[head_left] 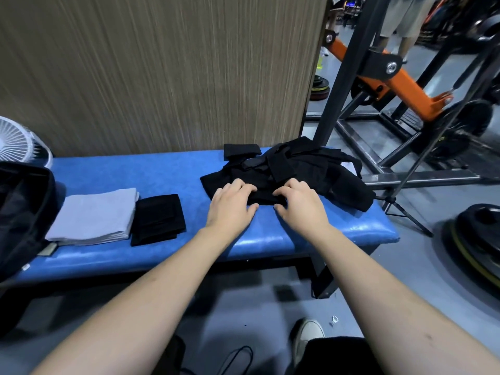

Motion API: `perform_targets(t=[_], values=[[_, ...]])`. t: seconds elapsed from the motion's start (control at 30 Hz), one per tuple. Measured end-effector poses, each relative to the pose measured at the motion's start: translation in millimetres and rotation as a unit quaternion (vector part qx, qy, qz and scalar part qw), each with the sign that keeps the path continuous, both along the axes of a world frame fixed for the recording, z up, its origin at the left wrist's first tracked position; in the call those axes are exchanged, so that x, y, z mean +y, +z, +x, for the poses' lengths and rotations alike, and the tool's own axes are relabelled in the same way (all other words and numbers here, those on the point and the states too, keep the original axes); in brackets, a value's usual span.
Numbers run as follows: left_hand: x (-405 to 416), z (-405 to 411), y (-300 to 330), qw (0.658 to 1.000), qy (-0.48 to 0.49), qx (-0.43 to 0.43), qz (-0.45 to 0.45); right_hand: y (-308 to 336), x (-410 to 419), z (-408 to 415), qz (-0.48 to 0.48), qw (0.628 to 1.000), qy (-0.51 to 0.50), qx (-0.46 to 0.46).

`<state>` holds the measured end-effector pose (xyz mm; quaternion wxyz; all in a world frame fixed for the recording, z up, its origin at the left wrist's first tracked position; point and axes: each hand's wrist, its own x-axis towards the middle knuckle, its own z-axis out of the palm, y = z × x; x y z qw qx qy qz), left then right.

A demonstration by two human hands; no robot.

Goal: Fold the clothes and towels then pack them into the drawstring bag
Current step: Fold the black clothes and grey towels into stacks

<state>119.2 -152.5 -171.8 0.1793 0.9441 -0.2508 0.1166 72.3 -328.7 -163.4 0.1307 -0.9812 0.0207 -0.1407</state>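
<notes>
A heap of black clothes point(311, 169) lies on the right part of the blue bench point(167, 171). My left hand point(232, 204) and my right hand point(300, 204) both grip the near edge of a black garment point(266, 198) at the front of the heap, fingers curled over the cloth and thumbs under its edge. A folded grey towel point(92, 215) lies to the left, with a folded black piece point(158, 217) beside it. The black drawstring bag point(21, 212) sits open at the bench's left end. A small folded black item point(241, 150) lies at the back edge.
A brown panel wall point(162, 71) stands behind the bench. A white fan point(19, 142) is at the far left. Gym frames point(378, 63) and weight plates point(479, 234) fill the floor on the right. A tripod leg point(405, 212) stands by the bench's right end.
</notes>
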Motion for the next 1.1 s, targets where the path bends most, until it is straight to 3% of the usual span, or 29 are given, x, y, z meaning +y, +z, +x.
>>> perform_targets(t=[0.3, 0.4, 0.53, 0.67, 0.77, 0.9, 1.1], values=[[5.9, -2.4, -1.5, 0.997, -0.03, 0.047, -0.048, 3.7, 11.7, -0.3, 0.054, 0.998, 0.016, 0.017], [8.9, -4.8, 2.2, 0.993, -0.039, 0.105, -0.045, 7.6, 14.9, -2.4, 0.134, 0.989, 0.044, 0.05], [12.1, -7.7, 8.8, 0.987, -0.059, 0.145, -0.02, 18.1, 18.4, -6.7, 0.334, 0.938, 0.076, 0.061], [20.1, -7.6, 14.5, 0.979, -0.057, 0.182, -0.073, 23.1, 19.7, -6.9, 0.428, 0.899, 0.069, 0.057], [29.6, -6.3, 14.2, 0.977, -0.077, 0.178, -0.082, 14.4, 17.0, -0.1, 0.392, 0.913, 0.073, 0.081], [45.3, -9.4, 15.2, 0.968, -0.147, 0.195, -0.05, 6.9, 21.8, 7.0, 0.212, 0.97, 0.062, 0.101], [72.5, -22.4, 21.6, 0.951, -0.223, 0.212, -0.025, 9.8, 42.5, 6.5, 0.116, 0.989, 0.041, 0.079]])
